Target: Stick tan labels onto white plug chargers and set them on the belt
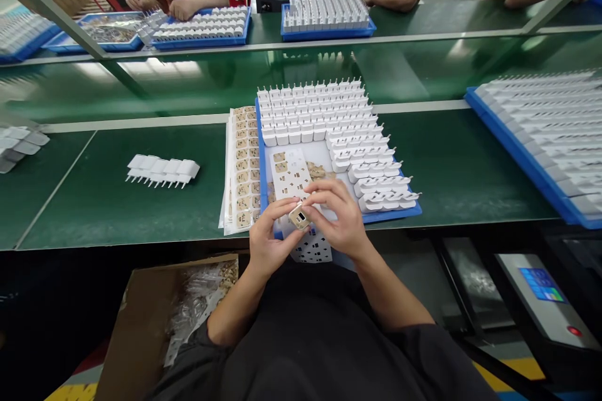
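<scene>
My left hand (270, 241) and my right hand (342, 220) meet over the near edge of a blue tray (392, 218). Between their fingertips is a small white charger plug (299, 217), its beige port face with dark slots turned up toward me. Both hands are closed on it by thumb and fingers. Under them, a white label sheet (290, 169) with cut-outs and a few beige labels lies in the tray and hangs over its front edge. Rows of white chargers (310, 116) fill the tray's back and right side, prongs showing.
Stacked sheets of beige labels (244, 169) lie left of the tray. A row of chargers (162, 170) rests farther left on the green table (94, 213). Another full tray (531, 156) stands right. Below is a cardboard box (141, 319); co-workers sit across the bench.
</scene>
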A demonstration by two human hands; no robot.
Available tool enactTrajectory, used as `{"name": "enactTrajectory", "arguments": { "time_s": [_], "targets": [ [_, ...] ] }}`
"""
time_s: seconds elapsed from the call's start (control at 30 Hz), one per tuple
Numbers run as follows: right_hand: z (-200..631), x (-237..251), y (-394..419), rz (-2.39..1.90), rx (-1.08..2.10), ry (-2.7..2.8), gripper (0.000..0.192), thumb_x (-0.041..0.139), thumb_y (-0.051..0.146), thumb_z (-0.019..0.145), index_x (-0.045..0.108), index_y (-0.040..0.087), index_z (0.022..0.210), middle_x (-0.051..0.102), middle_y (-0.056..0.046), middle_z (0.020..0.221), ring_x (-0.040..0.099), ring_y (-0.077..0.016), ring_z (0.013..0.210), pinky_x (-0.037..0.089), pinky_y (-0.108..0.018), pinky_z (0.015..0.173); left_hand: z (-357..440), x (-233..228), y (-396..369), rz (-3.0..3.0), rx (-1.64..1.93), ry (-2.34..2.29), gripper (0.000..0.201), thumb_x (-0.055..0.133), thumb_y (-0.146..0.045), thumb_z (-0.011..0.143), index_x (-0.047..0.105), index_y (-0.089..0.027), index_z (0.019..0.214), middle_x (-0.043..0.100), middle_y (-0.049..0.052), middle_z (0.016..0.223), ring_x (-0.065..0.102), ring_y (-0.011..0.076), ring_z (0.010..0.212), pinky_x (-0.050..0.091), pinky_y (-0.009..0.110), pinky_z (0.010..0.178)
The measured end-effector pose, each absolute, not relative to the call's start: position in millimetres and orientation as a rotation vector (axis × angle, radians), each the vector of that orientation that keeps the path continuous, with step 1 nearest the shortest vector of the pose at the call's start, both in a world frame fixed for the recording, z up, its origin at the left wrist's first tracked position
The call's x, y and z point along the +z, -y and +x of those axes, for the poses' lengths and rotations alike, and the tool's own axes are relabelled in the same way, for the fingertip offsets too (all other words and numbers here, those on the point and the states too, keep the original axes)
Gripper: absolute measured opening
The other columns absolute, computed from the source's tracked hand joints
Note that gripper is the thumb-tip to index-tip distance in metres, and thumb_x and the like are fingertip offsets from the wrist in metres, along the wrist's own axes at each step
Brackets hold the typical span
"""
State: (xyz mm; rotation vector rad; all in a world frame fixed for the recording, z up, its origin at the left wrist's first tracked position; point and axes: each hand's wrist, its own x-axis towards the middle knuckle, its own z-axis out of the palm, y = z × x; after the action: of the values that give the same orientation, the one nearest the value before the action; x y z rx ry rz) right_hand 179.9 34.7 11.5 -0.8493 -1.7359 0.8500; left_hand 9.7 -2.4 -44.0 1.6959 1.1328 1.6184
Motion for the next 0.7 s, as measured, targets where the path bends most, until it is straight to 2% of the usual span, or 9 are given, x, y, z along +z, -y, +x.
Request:
{"name": "enactTrajectory", "arguments": {
  "time_s": [0.07,0.17,0.27,0.4,0.53,0.6,0.7],
  "targets": [
    [181,8,-32,-0.785,0.761,1.808,0.006,0.067,0.031,0.092,0.071,0.029,0.087,0.071,-0.007,0.101,0.064,-0.0265,0.099,0.052,-0.048,0.094,9,-44,3,1.622,1.577,-1.162,0.042,0.08,-0.024,0.083,0.066,-0.022,0.123,0.073,0.012,0.123,0.069,0.0273,0.121,0.057,0.045,0.105],
    [185,-2,-32,-0.707,0.91,1.681,0.014,0.064,0.039,0.094,0.067,0.027,0.087,0.068,-0.006,0.092,0.064,-0.0248,0.09,0.054,-0.044,0.083,6,-46,3,1.569,1.552,-1.198,0.042,0.079,-0.025,0.084,0.066,-0.022,0.124,0.073,0.012,0.124,0.069,0.0272,0.121,0.057,0.044,0.106],
    [191,-15,-42,-0.843,0.999,1.408,0.02,0.06,0.045,0.097,0.062,0.026,0.09,0.066,-0.004,0.084,0.063,-0.021,0.079,0.054,-0.037,0.072,-1,-46,0,1.562,1.532,-1.267,0.044,0.078,-0.027,0.084,0.065,-0.023,0.126,0.071,0.011,0.126,0.067,0.0271,0.122,0.056,0.044,0.107],
    [196,-33,-64,-1.202,0.794,1.575,0.013,0.062,0.036,0.095,0.067,0.025,0.1,0.072,-0.005,0.092,0.066,-0.0221,0.083,0.055,-0.038,0.078,-26,-42,-5,1.636,1.518,-1.429,0.043,0.072,-0.03,0.088,0.065,-0.023,0.13,0.068,0.011,0.128,0.067,0.0251,0.118,0.056,0.038,0.1],
    [196,-48,-75,-1.31,0.421,1.861,0.02,0.051,0.028,0.097,0.069,0.023,0.103,0.074,-0.01,0.101,0.067,-0.0278,0.092,0.055,-0.047,0.086,-79,-40,-26,1.814,1.412,-1.896,0.045,0.07,-0.037,0.088,0.067,-0.024,0.132,0.066,0.009,0.119,0.066,0.0241,0.106,0.054,0.037,0.093],
    [195,-51,-75,-1.297,0.323,1.863,0.022,0.05,0.027,0.098,0.069,0.022,0.107,0.073,-0.012,0.106,0.067,-0.0282,0.094,0.055,-0.047,0.086,-111,-44,-43,1.918,1.253,-2.168,0.047,0.066,-0.041,0.09,0.068,-0.019,0.131,0.067,0.012,0.111,0.064,0.028,0.104,0.051,0.042,0.093],
    [196,-52,-72,-1.27,0.275,1.857,0.021,0.049,0.025,0.099,0.068,0.021,0.106,0.072,-0.013,0.11,0.068,-0.0272,0.094,0.057,-0.046,0.086,-154,-55,-70,2.034,0.903,-2.462,0.047,0.06,-0.04,0.091,0.069,-0.015,0.129,0.066,0.017,0.113,0.055,0.0373,0.115,0.041,0.051,0.101]
  ]
}}
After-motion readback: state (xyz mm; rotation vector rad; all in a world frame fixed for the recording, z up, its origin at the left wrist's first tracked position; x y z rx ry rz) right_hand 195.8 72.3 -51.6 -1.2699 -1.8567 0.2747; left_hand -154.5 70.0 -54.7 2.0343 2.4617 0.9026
